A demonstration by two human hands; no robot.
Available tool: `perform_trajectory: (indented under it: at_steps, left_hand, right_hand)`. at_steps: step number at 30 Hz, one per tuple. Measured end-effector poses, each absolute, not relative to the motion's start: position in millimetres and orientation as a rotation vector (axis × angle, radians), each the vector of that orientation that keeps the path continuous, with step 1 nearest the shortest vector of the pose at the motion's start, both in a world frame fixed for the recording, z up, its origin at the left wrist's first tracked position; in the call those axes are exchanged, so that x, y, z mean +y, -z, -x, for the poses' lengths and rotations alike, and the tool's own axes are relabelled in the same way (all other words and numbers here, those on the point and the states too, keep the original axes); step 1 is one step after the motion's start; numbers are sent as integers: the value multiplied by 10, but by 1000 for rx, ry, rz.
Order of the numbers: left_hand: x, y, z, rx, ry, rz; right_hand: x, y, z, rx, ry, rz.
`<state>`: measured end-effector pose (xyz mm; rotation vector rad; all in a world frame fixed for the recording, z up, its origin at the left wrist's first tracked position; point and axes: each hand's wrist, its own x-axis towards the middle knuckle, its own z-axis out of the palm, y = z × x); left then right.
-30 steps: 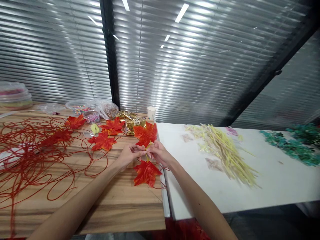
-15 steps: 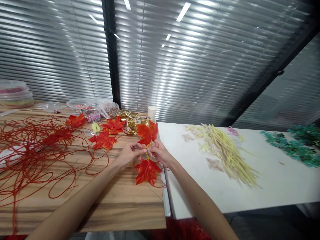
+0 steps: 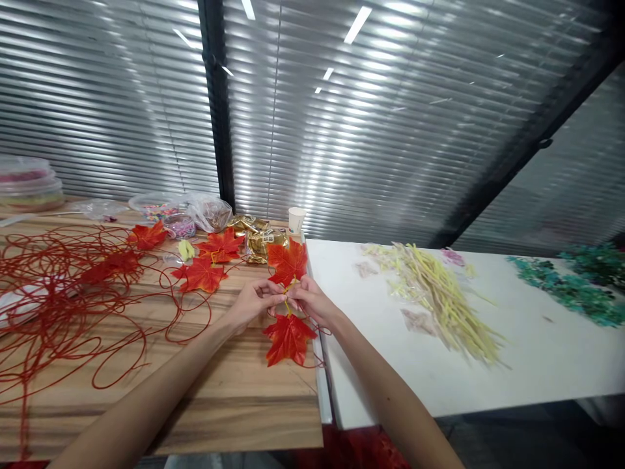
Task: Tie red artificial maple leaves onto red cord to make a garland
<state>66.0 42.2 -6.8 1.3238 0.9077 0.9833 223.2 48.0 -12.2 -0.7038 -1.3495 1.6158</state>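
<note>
Red cord (image 3: 63, 306) lies in loose tangled loops over the left of the wooden table (image 3: 234, 404), with loose maple leaves (image 3: 202, 273) and plastic tubs (image 3: 29, 185) behind it. Near the table's right edge, the left hand (image 3: 254, 301) and the right hand (image 3: 312, 301) meet fingertip to fingertip, both pinched shut on the yellow stem (image 3: 289, 293) joining an upper orange leaf (image 3: 288, 260) and a lower orange leaf (image 3: 289, 337). A white cup (image 3: 295, 220) stands behind. On the white table (image 3: 439, 384) to the right lie yellow stems (image 3: 442, 299), then teal sprigs (image 3: 576, 283).
</note>
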Motion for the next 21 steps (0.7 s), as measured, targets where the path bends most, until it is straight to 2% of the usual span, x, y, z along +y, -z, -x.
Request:
perform_trajectory:
  at_steps: [21]
  left_hand:
    - [433, 38, -657, 947, -977, -1420]
  right_hand:
    - [458, 103, -2252, -1312, -1692, 723]
